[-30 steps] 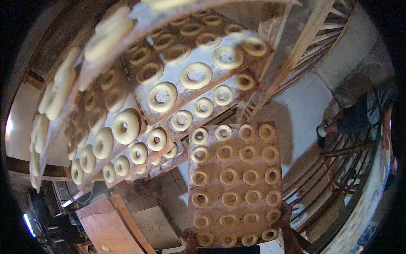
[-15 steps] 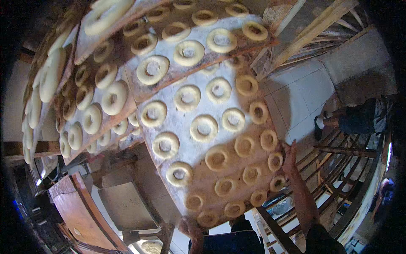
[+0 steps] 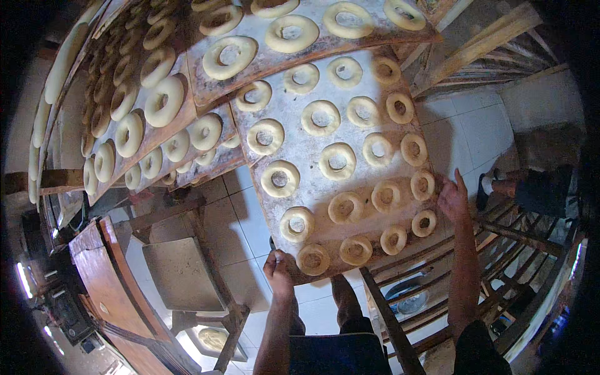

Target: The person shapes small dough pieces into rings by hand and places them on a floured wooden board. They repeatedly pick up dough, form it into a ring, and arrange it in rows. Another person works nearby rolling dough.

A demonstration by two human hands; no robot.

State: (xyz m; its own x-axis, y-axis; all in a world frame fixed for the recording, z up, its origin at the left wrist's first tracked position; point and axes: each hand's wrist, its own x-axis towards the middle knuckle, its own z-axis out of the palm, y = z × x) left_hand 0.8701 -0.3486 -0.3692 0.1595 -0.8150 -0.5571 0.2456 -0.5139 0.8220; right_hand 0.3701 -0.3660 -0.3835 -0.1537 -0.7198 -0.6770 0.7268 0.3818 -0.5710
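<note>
A wide floured board (image 3: 302, 153) carries rows of pale dough rings (image 3: 265, 180) in front of me. Its far end passes beneath a higher board (image 3: 262, 65) bearing more rings. My left hand (image 3: 279, 275) is closed on the near left corner, thumb on top and the other fingers partly hidden. Beside the right edge, close to the near right corner, is my right hand (image 3: 452, 199), fingers stretched and apart. Whether its palm touches the edge cannot be made out.
More ring-laden boards (image 3: 181, 119) are stacked at the left. Wooden beams (image 3: 481, 53) rise far right, above a slatted wooden rack (image 3: 431, 269). A grey panel (image 3: 184, 275) and an orange-brown board (image 3: 115, 281) stand lower left. Another person's legs (image 3: 525, 187) show at right.
The view has shifted, and the boards sit higher in it. The held board's near edge is farther from me. My left hand and forearm show more fully; my right hand's fingers are more spread.
</note>
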